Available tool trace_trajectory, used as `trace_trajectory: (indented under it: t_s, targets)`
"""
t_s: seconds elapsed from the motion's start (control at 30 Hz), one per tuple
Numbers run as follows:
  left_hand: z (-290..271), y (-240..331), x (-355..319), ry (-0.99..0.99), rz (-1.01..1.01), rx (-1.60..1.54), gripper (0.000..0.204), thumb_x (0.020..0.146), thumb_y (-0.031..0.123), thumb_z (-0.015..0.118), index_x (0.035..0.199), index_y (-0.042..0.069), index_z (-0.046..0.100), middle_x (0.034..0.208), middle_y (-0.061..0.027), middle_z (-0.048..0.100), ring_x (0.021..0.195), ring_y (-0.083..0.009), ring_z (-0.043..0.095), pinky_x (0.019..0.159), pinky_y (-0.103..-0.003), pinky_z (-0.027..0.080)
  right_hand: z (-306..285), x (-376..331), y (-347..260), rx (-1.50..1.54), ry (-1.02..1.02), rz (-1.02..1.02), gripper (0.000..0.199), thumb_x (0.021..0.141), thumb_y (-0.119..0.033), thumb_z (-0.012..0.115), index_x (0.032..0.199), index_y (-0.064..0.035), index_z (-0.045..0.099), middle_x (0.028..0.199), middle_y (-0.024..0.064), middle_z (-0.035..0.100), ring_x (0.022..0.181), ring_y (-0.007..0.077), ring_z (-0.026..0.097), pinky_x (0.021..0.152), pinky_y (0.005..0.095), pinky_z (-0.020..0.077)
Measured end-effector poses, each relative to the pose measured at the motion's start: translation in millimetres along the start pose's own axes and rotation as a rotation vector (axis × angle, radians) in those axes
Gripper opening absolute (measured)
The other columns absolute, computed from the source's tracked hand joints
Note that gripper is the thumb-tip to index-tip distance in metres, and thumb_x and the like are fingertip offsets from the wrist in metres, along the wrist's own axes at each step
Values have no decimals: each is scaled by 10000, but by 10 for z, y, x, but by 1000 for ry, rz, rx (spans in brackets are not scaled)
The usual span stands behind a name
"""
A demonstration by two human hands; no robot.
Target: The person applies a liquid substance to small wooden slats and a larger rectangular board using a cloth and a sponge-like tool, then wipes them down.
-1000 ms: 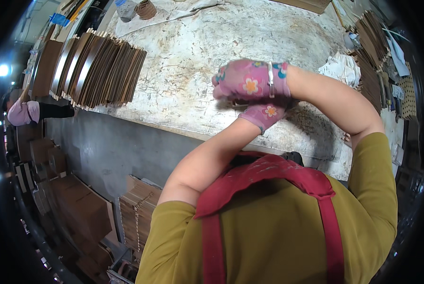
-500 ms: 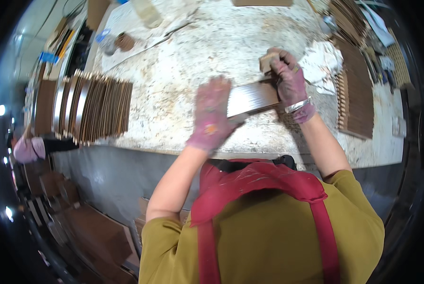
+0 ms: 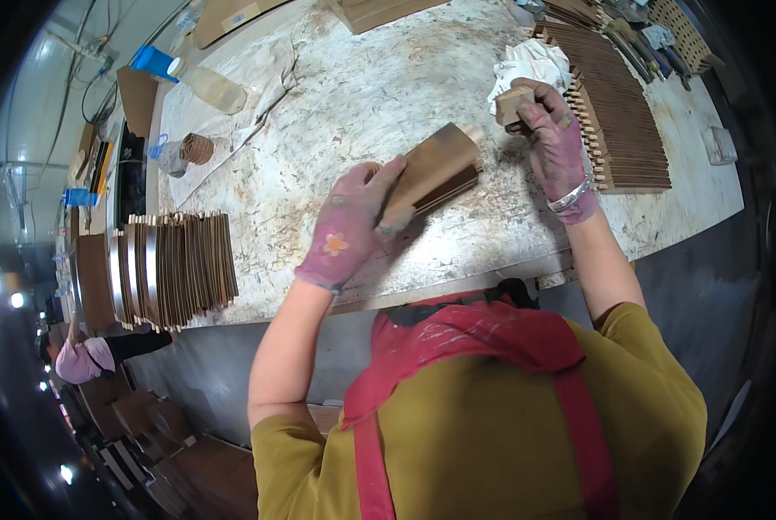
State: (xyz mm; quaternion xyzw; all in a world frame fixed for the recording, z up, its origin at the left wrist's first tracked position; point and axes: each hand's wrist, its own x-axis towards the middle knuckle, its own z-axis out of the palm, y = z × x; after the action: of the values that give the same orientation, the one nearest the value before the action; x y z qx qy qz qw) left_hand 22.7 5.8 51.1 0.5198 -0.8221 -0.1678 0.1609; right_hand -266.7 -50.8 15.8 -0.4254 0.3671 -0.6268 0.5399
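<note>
My left hand (image 3: 343,227), in a stained pink glove, grips a short brown wooden slat (image 3: 440,166) by its near left end. The slat is tilted up off the worktable, and a pale peg shows at its far end. Pinched in the gloved fingers of my right hand (image 3: 558,158) is a small tan block (image 3: 511,106), probably a sanding block, held apart from the slat. Just behind that block lies a crumpled white cloth (image 3: 531,68). Part of the block is hidden by my fingers.
Stacked brown slats with pegged ends (image 3: 175,270) stand at the worktable's (image 3: 318,95) left edge; more slats (image 3: 622,113) lie at the right. A capped bottle (image 3: 210,87) and a brown roll (image 3: 197,148) sit back left. Hand tools (image 3: 635,52) lie far right. Another person (image 3: 84,360) is at far left.
My left hand has lifted and tilted the slat, which lay flatter before. My right hand has drawn away from it to the right with the block. The view has turned somewhat.
</note>
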Motion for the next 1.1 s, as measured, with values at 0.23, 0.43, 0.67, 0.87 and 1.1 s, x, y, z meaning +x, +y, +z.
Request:
trace_trajectory:
  t_s: [0.23, 0.43, 0.67, 0.87, 1.1]
  targets:
    - [-58, -199, 167, -194, -99, -212, 435, 975, 278, 565, 1344, 47, 564, 1191, -226, 647, 1072, -370, 629, 932, -377, 498, -175, -57, 133, -77, 81, 134, 277, 936, -191, 665, 1158, -29, 631, 963, 11, 666, 782, 64, 602, 652, 194, 476]
    - [309, -119, 180, -88, 66, 288, 786, 858, 427, 702, 1466, 34, 394, 1327, -219, 545, 1232, -407, 508, 1034, -472, 416, 91, 31, 183, -455, 8, 287, 373, 889, -295, 710, 1117, -10, 634, 968, 96, 687, 862, 182, 642, 757, 282, 525]
    - [563, -162, 101, 46, 59, 212, 828, 829, 404, 723, 1483, 38, 371, 1289, -192, 572, 1134, -368, 581, 946, -467, 469, 277, 176, 406, -856, -129, 104, 328, 885, -300, 683, 1040, -25, 594, 936, 163, 682, 873, 297, 658, 799, 378, 515]
    - [553, -151, 94, 15, 39, 236, 785, 827, 356, 715, 1470, 43, 393, 1299, -174, 571, 1152, -356, 576, 953, -444, 469, 256, -99, 242, -985, -142, 156, 305, 886, -297, 653, 979, -22, 558, 888, 164, 656, 832, 304, 631, 771, 385, 500]
    - [689, 77, -62, 185, 193, 188, 646, 853, 260, 676, 1425, 53, 456, 1436, -193, 447, 1399, -347, 357, 1150, -534, 270, 115, -274, -94, -875, -300, 143, 324, 883, -318, 640, 1026, -32, 592, 858, 107, 644, 795, 199, 618, 741, 329, 497]
